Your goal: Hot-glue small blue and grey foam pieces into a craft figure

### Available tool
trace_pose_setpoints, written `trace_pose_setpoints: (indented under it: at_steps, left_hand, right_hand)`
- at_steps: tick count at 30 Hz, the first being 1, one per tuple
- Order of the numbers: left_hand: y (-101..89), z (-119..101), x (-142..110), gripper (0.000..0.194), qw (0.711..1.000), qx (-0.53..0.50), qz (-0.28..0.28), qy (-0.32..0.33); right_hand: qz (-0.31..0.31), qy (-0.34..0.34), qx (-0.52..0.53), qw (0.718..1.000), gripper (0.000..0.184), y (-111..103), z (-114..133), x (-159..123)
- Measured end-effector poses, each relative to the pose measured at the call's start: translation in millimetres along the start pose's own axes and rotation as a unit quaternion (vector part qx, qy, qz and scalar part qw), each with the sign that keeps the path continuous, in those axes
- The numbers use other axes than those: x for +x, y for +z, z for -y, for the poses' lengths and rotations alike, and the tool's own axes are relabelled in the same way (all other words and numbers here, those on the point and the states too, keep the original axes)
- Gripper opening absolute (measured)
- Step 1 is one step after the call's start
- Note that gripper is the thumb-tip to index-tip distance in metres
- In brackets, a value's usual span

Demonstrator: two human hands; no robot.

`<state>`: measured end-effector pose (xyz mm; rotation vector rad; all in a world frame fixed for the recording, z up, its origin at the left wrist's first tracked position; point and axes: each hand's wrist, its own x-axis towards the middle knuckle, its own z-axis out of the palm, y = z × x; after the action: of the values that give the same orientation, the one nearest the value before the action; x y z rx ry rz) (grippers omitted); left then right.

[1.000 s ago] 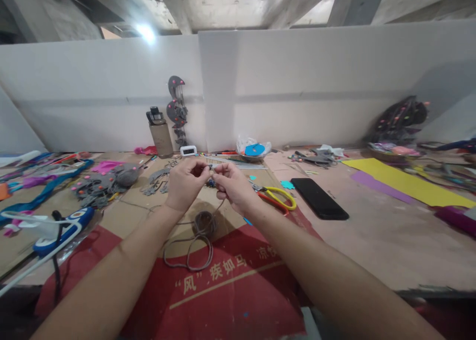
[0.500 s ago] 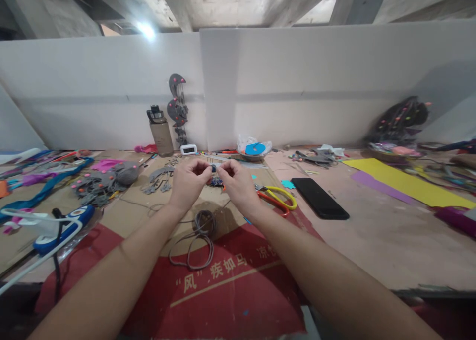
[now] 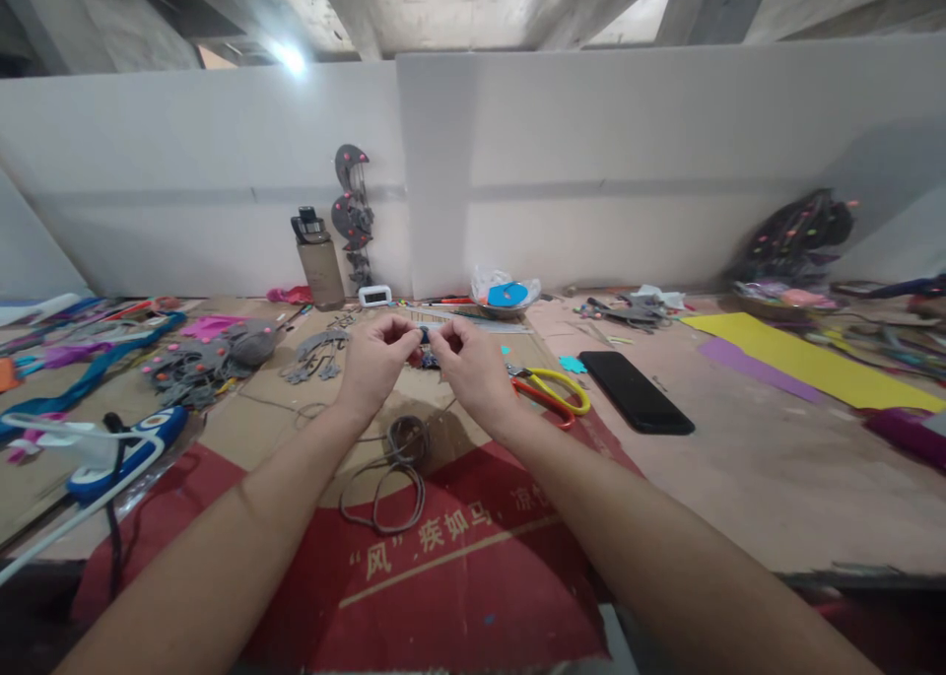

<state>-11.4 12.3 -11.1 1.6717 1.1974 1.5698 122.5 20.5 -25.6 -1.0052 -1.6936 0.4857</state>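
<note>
Both of my hands meet over the middle of the cardboard, fingertips nearly touching. My left hand [image 3: 378, 360] is closed in a pinch, and my right hand [image 3: 467, 365] pinches from the other side. Between the fingertips shows a small dark blue piece [image 3: 424, 335], too small to name. Just beneath lies a little heap of dark blue bits [image 3: 429, 360], partly hidden by the hands. Nearer to me rests a loose coil of grey cord [image 3: 406, 440]. Scissors with red and yellow handles [image 3: 554, 394] lie beside my right wrist.
A black phone [image 3: 634, 391] lies to the right, near yellow sheets [image 3: 813, 360]. Grey felt pieces with pink pins [image 3: 211, 360] and a blue power strip [image 3: 129, 448] are on the left. A bottle [image 3: 320, 266] stands by the white wall panel [image 3: 628, 163].
Both hands stay almost in place, still pinching, with only slight finger shifts. The grey cord's loop has moved slightly.
</note>
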Motion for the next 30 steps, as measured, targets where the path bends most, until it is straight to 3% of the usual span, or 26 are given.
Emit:
trace_pose_setpoints:
  at_steps: [12, 20, 23, 30]
  left_hand:
    - [-0.1, -1.2, 0.0, 0.011, 1.000, 0.001, 0.015, -0.009]
    - [-0.1, 0.4, 2.6, 0.026, 0.992, -0.074, 0.088, -0.057]
    - [-0.5, 0.0, 2.4, 0.028, 0.991, -0.056, 0.106, -0.056]
    - [-0.8, -4.6, -1.0, 0.021, 0.996, 0.028, 0.086, -0.022]
  right_hand:
    - [0.001, 0.003, 0.016, 1.000, 0.020, -4.9, 0.5, 0.0]
    - [-0.003, 0.011, -0.025, 1.000, 0.020, -8.7, -6.4, 6.1]
    - [0.000, 0.013, -0.058, 0.998, 0.017, -10.7, -5.3, 6.2]
    - [0.022, -0.028, -0.118, 0.992, 0.016, -11.7, -1.3, 2.3]
